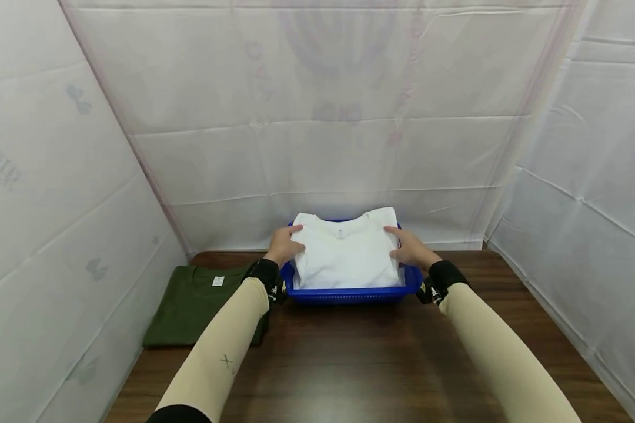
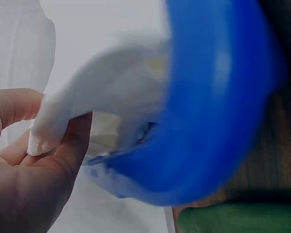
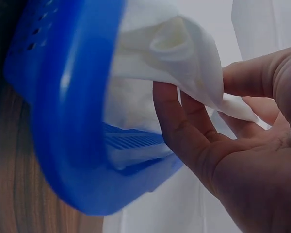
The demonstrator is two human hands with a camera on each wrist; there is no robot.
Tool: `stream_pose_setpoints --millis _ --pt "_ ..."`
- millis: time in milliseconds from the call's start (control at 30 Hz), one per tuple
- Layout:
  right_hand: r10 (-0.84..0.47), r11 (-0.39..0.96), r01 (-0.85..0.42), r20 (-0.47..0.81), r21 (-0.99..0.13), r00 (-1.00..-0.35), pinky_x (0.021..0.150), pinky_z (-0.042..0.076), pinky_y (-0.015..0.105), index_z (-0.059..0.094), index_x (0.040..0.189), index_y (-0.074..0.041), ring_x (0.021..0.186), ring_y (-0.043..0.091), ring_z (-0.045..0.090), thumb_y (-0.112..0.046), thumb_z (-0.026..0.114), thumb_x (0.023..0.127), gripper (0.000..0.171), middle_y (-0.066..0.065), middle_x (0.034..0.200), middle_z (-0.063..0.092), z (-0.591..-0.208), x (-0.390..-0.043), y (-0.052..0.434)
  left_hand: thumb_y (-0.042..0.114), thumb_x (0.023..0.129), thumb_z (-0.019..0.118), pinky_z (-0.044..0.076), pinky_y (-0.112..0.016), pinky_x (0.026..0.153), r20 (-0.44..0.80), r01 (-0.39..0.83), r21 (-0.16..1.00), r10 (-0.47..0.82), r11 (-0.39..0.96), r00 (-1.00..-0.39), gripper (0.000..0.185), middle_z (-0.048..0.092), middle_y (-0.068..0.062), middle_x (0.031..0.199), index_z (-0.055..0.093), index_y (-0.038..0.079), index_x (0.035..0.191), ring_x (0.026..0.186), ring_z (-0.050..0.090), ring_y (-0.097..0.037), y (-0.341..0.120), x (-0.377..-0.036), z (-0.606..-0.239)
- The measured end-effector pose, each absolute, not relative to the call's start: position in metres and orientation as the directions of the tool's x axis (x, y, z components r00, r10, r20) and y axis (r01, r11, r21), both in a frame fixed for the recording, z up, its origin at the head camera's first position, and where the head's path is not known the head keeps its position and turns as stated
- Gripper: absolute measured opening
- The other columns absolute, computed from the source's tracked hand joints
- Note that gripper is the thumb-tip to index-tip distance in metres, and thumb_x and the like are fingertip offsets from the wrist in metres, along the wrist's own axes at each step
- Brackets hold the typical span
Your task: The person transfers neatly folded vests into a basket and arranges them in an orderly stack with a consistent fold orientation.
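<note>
Fingers of left hand and right hand pinch the shirt at the basket. Level movement should keep it neat.

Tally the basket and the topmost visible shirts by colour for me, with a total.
White: 1 (shirt, over the basket, pinched by both hands)
Green: 1 (folded shirt)
Blue: 1 (basket)
Total: 3. Whether more shirts lie underneath, I can't tell.

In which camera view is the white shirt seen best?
The head view: it shows the white shirt across its width, with neckline and label. Left wrist shows only part, pinched by the left hand; right wrist, only part, pinched by the right hand.
</note>
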State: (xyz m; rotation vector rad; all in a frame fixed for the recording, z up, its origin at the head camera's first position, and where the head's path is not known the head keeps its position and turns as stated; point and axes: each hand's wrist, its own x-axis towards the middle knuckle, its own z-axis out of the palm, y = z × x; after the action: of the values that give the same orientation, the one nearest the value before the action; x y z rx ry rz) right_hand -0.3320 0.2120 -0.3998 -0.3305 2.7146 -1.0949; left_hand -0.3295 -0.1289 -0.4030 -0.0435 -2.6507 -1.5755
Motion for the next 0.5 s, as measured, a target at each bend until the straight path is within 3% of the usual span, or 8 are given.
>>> stream_pose_setpoints --millis 100,167,300,367,500 --pt "-0.253 0.712 -0.075 -0.156 -0.698 -0.955 0.073 0.059 0.036 0.028 0.164 -0.015 0.119 0.043 0.052 0.002 0.061 0.097 0.076 0.029 0.158 0.030 -0.406 -0.333 0.210 -0.011 0.082 0.066 0.050 -0.033 0.087 0.072 0.072 0.824 0.022 0.562 -0.997 0.067 0.046 -0.024 0.154 0.055 0.000 0.147 0.135 0.044 -0.032 -0.130 -0.327 -0.409" --pt "-0.245 0.724 -0.055 -0.181 -0.688 -0.952 0.073 0.059 0.035 0.027 0.164 -0.015 0.114 0.041 0.057 0.002 0.061 0.097 0.077 0.029 0.156 0.032 -0.409 -0.333 0.209 -0.009 0.082 0.066 0.051 -0.034 0.086 0.081 0.093 0.782 0.048 0.616 -0.996 0.066 0.047 -0.025 0.153 0.054 -0.002 0.146 0.132 0.047 -0.035 -0.131 -0.327 -0.413" --pt "-0.245 0.745 -0.050 -0.203 -0.666 -0.948 0.075 0.057 0.034 0.027 0.164 -0.012 0.112 0.038 0.059 0.002 0.061 0.096 0.077 0.027 0.154 0.035 -0.410 -0.332 0.206 -0.008 0.082 0.064 0.049 -0.043 0.103 0.105 0.139 0.702 0.091 0.699 -0.990 0.064 0.051 -0.024 0.149 0.055 -0.005 0.144 0.137 0.047 -0.040 -0.128 -0.328 -0.416" --pt "-0.254 0.751 -0.061 -0.202 -0.657 -0.946 0.075 0.057 0.034 0.027 0.163 -0.010 0.109 0.037 0.060 0.003 0.061 0.096 0.076 0.026 0.152 0.037 -0.408 -0.331 0.205 -0.008 0.085 0.063 0.042 -0.049 0.112 0.096 0.149 0.671 0.114 0.726 -0.989 0.062 0.051 -0.024 0.150 0.053 -0.006 0.145 0.140 0.044 -0.043 -0.127 -0.330 -0.418" --pt "-0.273 0.755 -0.079 -0.202 -0.650 -0.941 0.072 0.058 0.037 0.027 0.162 -0.005 0.087 0.031 0.066 0.005 0.060 0.095 0.075 0.029 0.147 0.041 -0.405 -0.329 0.204 -0.009 0.089 0.060 0.036 -0.052 0.117 0.087 0.172 0.579 0.150 0.797 -0.985 0.059 0.051 -0.024 0.150 0.050 -0.008 0.147 0.144 0.039 -0.045 -0.124 -0.330 -0.418"
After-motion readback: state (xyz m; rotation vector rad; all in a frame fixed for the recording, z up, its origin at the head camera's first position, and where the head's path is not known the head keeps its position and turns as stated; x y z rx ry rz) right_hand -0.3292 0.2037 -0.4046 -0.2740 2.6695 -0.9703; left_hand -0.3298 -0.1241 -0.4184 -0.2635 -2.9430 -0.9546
